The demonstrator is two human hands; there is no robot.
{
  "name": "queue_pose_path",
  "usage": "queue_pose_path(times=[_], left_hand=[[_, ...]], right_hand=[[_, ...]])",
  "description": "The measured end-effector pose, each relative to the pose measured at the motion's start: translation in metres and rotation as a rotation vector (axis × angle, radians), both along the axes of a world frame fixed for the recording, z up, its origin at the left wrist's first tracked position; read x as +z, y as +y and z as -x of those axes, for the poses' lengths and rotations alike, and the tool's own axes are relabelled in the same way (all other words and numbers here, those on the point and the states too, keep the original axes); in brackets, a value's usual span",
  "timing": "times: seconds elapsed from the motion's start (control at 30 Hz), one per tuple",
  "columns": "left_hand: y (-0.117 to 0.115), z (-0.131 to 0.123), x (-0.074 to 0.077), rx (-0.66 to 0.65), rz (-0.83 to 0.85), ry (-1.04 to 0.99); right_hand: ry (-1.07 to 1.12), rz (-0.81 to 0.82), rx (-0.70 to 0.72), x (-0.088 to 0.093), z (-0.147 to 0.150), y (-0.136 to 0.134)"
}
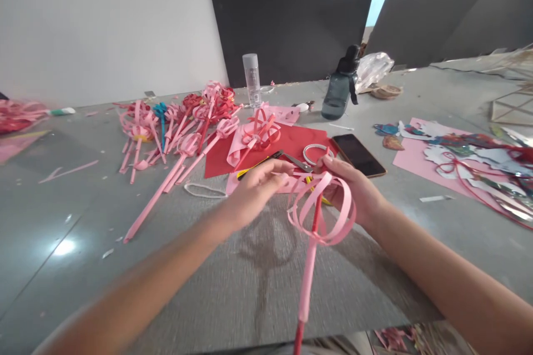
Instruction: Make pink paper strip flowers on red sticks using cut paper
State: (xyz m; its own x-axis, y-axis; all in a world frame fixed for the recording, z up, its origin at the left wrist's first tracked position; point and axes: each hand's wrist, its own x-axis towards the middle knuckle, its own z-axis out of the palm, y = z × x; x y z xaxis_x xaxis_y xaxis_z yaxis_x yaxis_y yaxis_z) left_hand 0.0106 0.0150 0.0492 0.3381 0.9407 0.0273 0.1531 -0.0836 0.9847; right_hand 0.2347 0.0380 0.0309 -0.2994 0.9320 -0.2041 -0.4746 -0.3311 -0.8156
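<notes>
A pink paper-strip lantern (343,208) on a rolled paper stick (307,280), pink with red ends, stands tilted in front of me. My right hand (353,180) pinches the top of the lantern, where the strips meet the red stick tip. My left hand (260,186) is at the lantern's left side, thumb and fingers closed at a pink strip; its exact grip is partly hidden. Just beyond the hands lie scissors (296,162), a white ring (315,153) and a red paper sheet (216,158).
Several finished paper lanterns (183,147) are heaped at the left back. Behind stand a clear bottle (252,80) and a dark water bottle (337,91). A phone (358,155) lies right of the red sheet. Farther right, pink paper (406,161) bears colourful cutouts.
</notes>
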Motion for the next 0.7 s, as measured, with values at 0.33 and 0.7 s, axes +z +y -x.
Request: queue_pose_path(times=[0.33,0.7], left_hand=[[-0.013,-0.017,-0.028,-0.187,0.314,-0.317],[-0.014,-0.019,-0.024,-0.180,0.479,-0.374]], right_hand=[[-0.056,-0.035,0.076,-0.006,0.005,-0.004],[-0.090,-0.077,0.097,-0.007,0.009,-0.009]])
